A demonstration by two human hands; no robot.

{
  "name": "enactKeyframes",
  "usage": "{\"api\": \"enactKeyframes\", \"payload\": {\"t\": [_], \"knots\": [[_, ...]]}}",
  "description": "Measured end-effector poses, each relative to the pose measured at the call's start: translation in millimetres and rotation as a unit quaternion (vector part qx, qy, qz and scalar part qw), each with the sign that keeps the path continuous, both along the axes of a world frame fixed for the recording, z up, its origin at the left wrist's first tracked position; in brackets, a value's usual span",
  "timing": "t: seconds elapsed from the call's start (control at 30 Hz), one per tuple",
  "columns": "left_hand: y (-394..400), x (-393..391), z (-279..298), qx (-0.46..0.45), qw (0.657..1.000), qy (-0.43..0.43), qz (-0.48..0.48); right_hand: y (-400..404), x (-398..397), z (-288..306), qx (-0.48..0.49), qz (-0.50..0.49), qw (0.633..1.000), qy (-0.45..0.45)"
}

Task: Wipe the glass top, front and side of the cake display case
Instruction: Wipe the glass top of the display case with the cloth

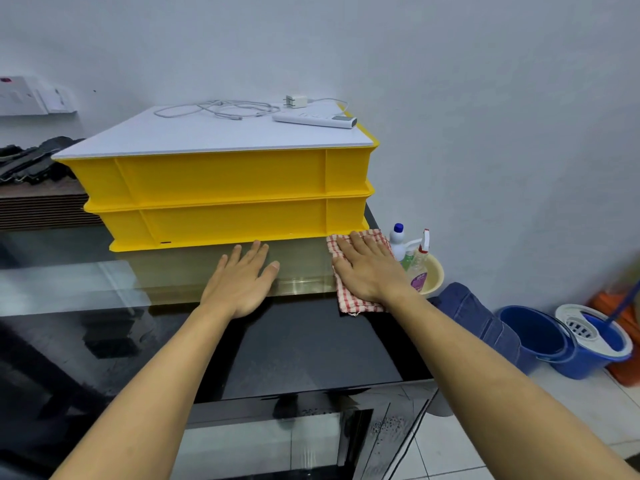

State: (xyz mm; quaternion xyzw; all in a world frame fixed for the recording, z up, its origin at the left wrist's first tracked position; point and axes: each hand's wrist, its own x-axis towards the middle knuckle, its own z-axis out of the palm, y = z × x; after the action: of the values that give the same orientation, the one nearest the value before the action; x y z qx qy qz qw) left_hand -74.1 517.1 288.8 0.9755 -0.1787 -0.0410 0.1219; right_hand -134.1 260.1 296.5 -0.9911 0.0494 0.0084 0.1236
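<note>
The display case's dark glass top fills the lower middle of the head view, with its front glass below. A red-and-white checked cloth lies on the top near the right edge. My right hand presses flat on the cloth with straight fingers. My left hand rests flat on the bare glass to the left of it, fingers spread, holding nothing.
Two stacked yellow crates stand on the back of the top, under a white board with a cable, charger and remote. Right of the case: spray bottles in a basin, blue jeans, blue mop buckets on the tiled floor.
</note>
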Motion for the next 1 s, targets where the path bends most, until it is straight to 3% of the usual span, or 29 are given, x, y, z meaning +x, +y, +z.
{"api": "enactKeyframes", "payload": {"t": [0.1, 0.23, 0.33, 0.47, 0.57, 0.7, 0.8, 0.93, 1.0], "knots": [[0, 1, 0, -0.005, 1.000, 0.004, -0.001, 25, 2, -1, -0.008, -0.010, 1.000, 0.003], [0, 1, 1, -0.006, 1.000, 0.008, 0.001, 62, -38, 1, -0.024, 0.121, 0.992, -0.011], [0, 1, 1, -0.007, 1.000, 0.011, 0.001, 46, -71, 0, -0.020, 0.157, 0.987, -0.014], [1, 0, 2, -0.004, 1.000, 0.008, 0.001, 8, -33, 5, -0.035, 0.050, 0.998, 0.006], [0, -1, 2, -0.006, 1.000, 0.004, -0.006, 31, -9, 3, -0.018, 0.007, 1.000, 0.011], [3, 1, 2, -0.013, 1.000, 0.006, -0.015, 76, -62, 1, -0.034, 0.166, 0.985, -0.019], [2, 3, 2, -0.018, 1.000, 0.009, -0.012, 52, -97, 4, -0.030, 0.218, 0.975, -0.028], [1, 0, 1, -0.022, 1.000, 0.007, -0.008, -7, -43, 7, -0.048, 0.083, 0.995, 0.008], [1, 0, 2, -0.024, 1.000, 0.005, -0.007, 1, -21, 7, -0.030, 0.017, 0.999, 0.010]]}}
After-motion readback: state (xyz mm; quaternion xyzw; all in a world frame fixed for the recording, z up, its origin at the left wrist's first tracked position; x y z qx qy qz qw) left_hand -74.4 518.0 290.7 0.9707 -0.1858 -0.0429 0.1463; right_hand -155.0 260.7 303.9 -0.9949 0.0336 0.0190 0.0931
